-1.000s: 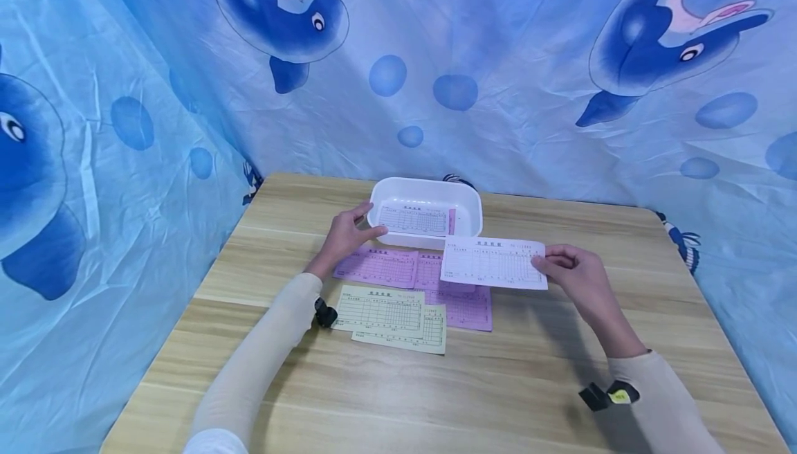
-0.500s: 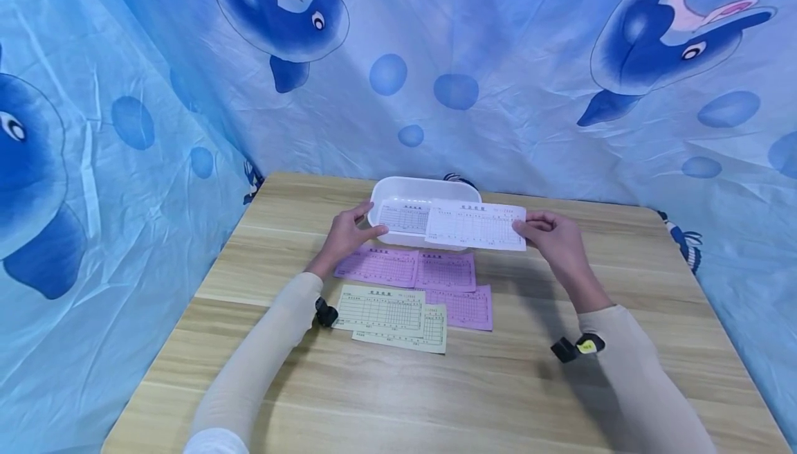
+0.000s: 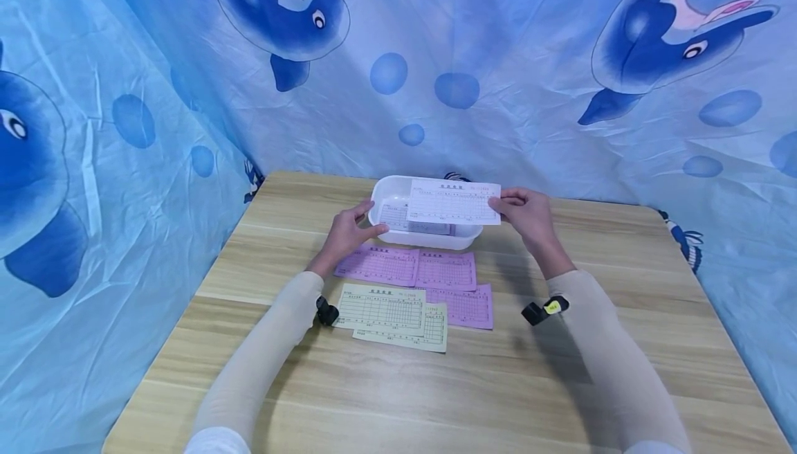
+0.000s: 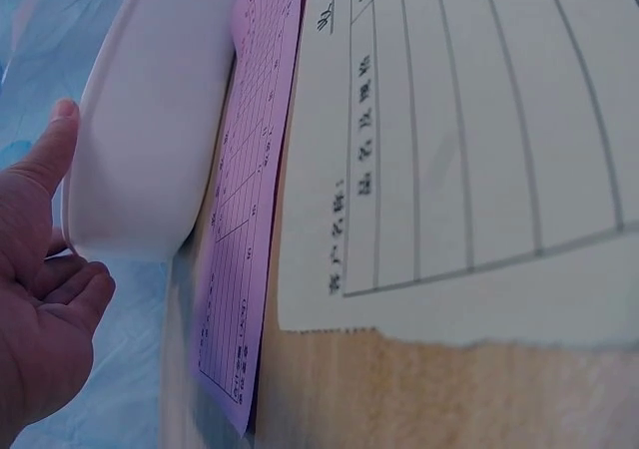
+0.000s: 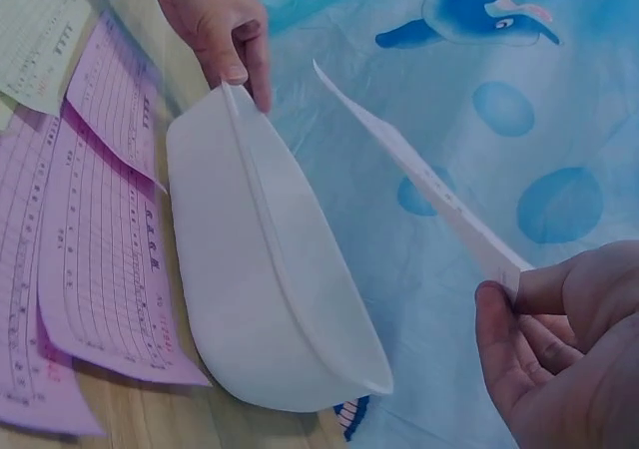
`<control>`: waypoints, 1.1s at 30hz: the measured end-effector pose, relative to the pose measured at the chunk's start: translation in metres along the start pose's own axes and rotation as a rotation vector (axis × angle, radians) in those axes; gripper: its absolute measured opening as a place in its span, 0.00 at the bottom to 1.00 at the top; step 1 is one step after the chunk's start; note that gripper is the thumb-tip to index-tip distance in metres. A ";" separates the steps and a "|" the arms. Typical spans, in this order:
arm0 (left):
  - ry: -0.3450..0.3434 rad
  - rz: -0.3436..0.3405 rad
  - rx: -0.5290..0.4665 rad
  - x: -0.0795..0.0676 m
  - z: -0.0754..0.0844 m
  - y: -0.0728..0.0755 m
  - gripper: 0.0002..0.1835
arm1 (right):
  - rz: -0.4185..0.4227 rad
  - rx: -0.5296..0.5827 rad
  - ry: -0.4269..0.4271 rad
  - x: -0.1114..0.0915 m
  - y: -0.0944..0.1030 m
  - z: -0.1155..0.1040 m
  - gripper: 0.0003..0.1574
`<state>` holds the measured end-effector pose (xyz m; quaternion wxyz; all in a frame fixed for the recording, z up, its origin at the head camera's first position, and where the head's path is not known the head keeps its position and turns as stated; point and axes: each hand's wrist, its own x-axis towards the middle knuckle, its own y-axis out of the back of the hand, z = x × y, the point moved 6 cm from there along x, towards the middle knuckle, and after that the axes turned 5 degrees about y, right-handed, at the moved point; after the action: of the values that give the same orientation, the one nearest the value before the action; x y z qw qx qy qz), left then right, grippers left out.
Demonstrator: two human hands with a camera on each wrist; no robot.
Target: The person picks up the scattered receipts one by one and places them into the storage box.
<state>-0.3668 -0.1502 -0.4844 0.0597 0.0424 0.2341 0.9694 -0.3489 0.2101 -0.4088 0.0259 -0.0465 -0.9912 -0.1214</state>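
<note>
A white form slip (image 3: 454, 203) with printed grid lines is pinched at its right edge between the thumb and fingers of my right hand (image 3: 528, 215). It hangs over the white plastic tray (image 3: 429, 239), above the rim in the right wrist view. Inside the tray lies another white slip (image 3: 394, 217), partly covered by the held one in the head view. My left hand (image 3: 346, 234) holds the tray's left end, its thumb (image 4: 62, 135) at the rim and the other fingers curled beside it.
In front of the tray lie several pink slips (image 3: 445, 270), some overlapping. Nearer me, two pale green slips (image 3: 380, 310) overlap on the wooden table (image 3: 398, 398). A blue dolphin-print cloth (image 3: 498, 142) hangs behind the table.
My right hand has carried the white slip left and away from me, from over the pink slips to over the tray. The left hand has stayed at the tray's left end.
</note>
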 end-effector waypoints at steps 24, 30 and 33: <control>-0.019 -0.001 0.015 -0.001 0.002 0.001 0.44 | 0.029 -0.162 -0.011 0.047 -0.080 0.012 0.15; -0.017 -0.005 0.017 -0.001 0.004 0.001 0.44 | 0.030 -0.241 0.019 0.050 -0.092 0.017 0.14; -0.018 -0.001 0.025 -0.001 0.005 0.001 0.44 | 0.028 -0.290 0.039 0.052 -0.097 0.017 0.13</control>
<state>-0.3659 -0.1488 -0.4797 0.0618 0.0518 0.2459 0.9659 -0.4106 0.1252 -0.4449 0.0398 -0.0612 -0.9618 -0.2638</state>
